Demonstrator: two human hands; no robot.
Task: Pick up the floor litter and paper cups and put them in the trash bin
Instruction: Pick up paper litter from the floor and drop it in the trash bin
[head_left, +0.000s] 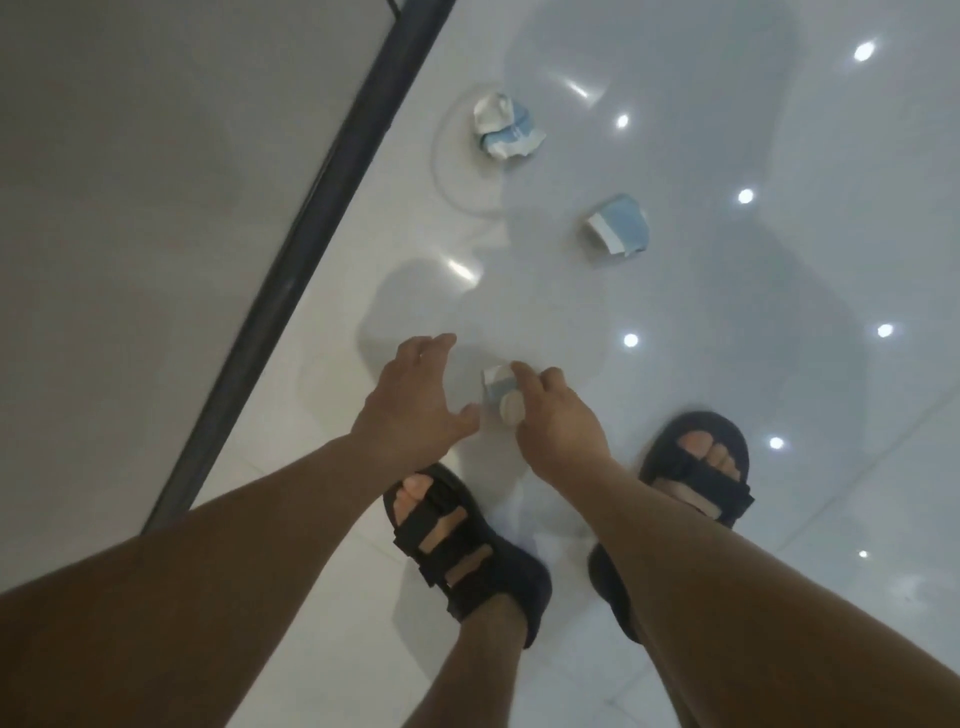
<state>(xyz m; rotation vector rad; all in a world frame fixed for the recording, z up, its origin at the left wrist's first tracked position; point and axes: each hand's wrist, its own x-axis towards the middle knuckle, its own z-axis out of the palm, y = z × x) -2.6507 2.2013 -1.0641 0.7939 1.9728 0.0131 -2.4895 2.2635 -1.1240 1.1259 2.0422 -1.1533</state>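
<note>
A small crushed white-and-blue paper cup (497, 391) lies on the glossy white floor just ahead of my feet. My right hand (558, 418) has its fingers closed around that cup. My left hand (415, 400) hovers beside it on the left, fingers spread and empty. Farther ahead lies a second crushed blue-and-white paper cup (621, 231). Beyond that sits a crumpled white-and-blue wad of litter (506, 127). No trash bin is in view.
A dark baseboard strip (291, 249) runs diagonally along the foot of a grey wall (156, 182) on the left. My two feet in black sandals (462, 545) stand under my arms. Ceiling lights reflect in the floor tiles to the right.
</note>
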